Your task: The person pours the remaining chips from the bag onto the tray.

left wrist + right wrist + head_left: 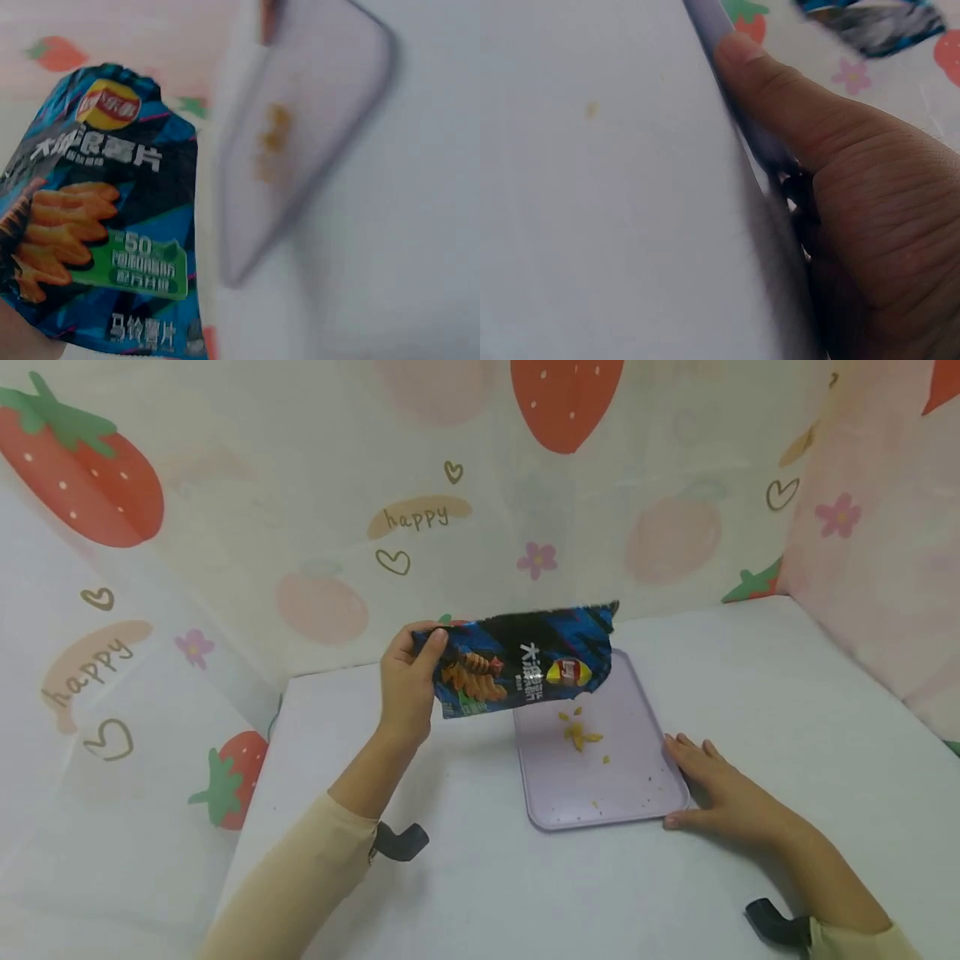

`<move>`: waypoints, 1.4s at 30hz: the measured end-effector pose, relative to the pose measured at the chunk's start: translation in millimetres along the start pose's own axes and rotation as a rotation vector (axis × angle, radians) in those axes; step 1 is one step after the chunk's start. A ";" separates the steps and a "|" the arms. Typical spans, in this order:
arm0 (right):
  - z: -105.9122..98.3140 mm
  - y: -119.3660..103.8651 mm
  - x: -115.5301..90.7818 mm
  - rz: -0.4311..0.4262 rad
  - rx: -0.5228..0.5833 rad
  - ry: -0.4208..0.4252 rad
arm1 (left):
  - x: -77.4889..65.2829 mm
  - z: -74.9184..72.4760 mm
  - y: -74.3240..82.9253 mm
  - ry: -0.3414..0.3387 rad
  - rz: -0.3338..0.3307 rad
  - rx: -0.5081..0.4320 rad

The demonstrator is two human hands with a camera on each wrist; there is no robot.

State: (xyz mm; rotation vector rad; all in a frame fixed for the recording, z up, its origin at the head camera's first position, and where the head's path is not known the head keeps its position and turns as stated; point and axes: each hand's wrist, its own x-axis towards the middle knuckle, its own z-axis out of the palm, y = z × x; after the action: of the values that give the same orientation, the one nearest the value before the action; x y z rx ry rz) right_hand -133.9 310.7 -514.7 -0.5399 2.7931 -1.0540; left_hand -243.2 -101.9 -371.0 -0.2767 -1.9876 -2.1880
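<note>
My left hand [408, 685] grips a dark blue potato chip bag [495, 647] by its left end, thumb on the front. The bag is held sideways above the far left part of a pale purple tray [633, 735], its ragged end pointing right. In the right wrist view, a silvery inside shows at the bag's mouth [877, 30]. Yellow chip pieces [578, 737] lie on the tray below the bag, with small crumbs around. At the tray's near right corner, my right hand [738, 797] touches the rim with extended fingers; its thumb [780, 86] lies along the edge.
The tray sits on a white-covered table [465, 885]. Behind it hangs a cloth backdrop [480, 460] printed with strawberries, hearts and flowers, with further printed panels at the left and right. A dark curved piece [401, 842] sticks out at each wrist.
</note>
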 end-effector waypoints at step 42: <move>5.9 6.4 -7.4 0.000 0.006 -0.013 | -10.4 12.3 -4.3 0.013 0.044 0.027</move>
State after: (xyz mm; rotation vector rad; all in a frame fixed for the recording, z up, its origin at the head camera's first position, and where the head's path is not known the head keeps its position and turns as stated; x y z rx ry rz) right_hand -127.6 314.2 -523.6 -0.5442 2.7776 -1.0545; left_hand -233.9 -89.2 -376.7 -0.2988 -1.9837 -2.1297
